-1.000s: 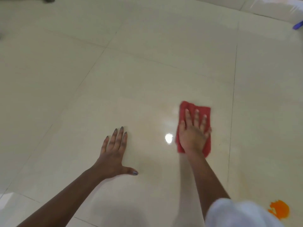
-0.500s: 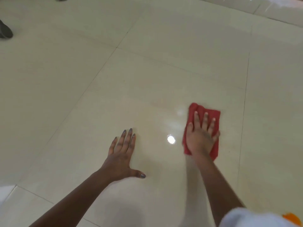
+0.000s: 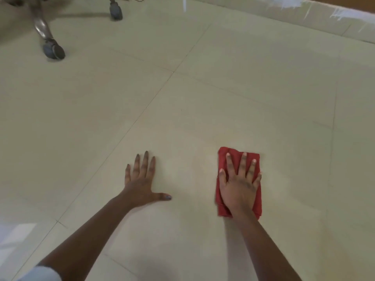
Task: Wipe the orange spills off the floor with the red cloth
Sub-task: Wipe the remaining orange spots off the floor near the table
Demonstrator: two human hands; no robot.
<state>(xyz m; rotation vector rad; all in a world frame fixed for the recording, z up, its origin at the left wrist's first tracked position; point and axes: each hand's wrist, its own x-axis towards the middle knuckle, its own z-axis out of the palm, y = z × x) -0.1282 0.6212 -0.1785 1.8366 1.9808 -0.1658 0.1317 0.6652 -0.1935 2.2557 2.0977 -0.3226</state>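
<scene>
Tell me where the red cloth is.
The cloth lies flat on the floor, right of centre in the head view, under the right hand; the left hand rests on the floor to its left.

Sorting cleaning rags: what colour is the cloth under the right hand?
Plain red cloth, head view.

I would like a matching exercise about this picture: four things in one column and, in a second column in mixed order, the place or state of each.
Things
1. left hand
2. right hand
3. red cloth
4. chair wheel

Places or states
A. lies under a palm
B. stands at the top left, far from both hands
C. rests flat on the bare floor, thumb out to the side
D. presses flat on fabric

Pairs: 1-C, 2-D, 3-A, 4-B
</scene>
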